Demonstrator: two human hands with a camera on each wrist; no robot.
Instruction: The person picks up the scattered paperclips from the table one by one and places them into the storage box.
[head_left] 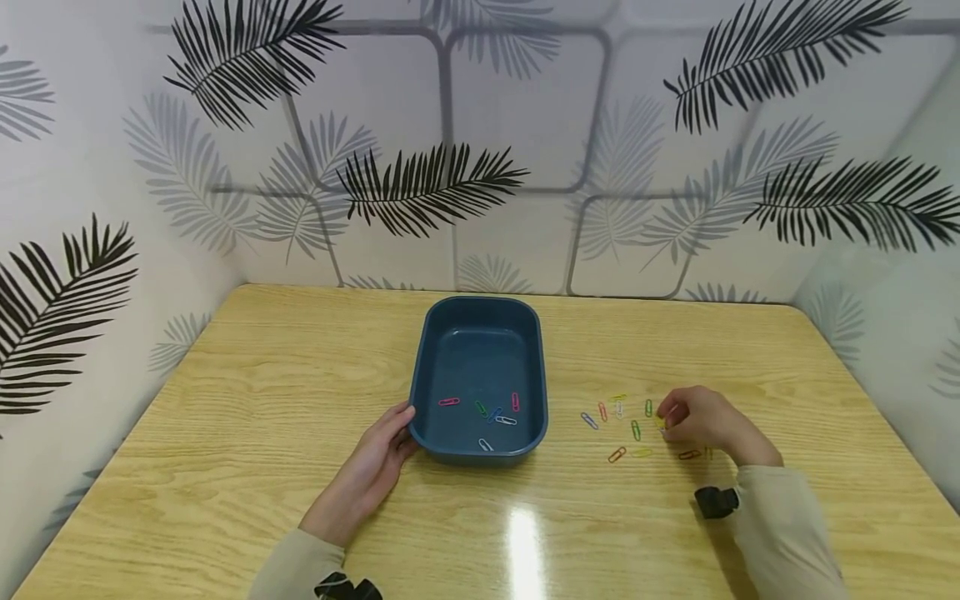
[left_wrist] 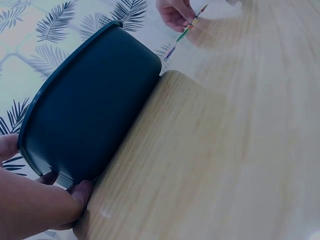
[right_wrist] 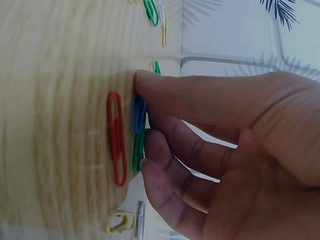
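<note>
A dark blue rectangular tray (head_left: 480, 458) stands on the table, with several paper clips in pink, green, blue and white on its floor. My left hand (head_left: 380, 454) grips the tray's near left side, thumb at the rim and fingers against the outer wall below it. To the right of the tray, my right hand (head_left: 701, 421) is down among loose paper clips, fingers bent, thumb and fingertips close together. A blue paper clip (right_wrist: 140, 115) and a green paper clip (right_wrist: 136, 157) show right at its fingertips. I cannot tell whether it pinches one. A red paper clip (right_wrist: 116, 140) lies beside them.
Several more clips lie spread between tray and right hand, among them a blue clip (head_left: 589, 421), an orange-red clip (head_left: 617, 455) and a green clip (head_left: 636, 430). The wooden table (head_left: 300, 358) meets a leaf-patterned wall covering (head_left: 517, 242) at the back.
</note>
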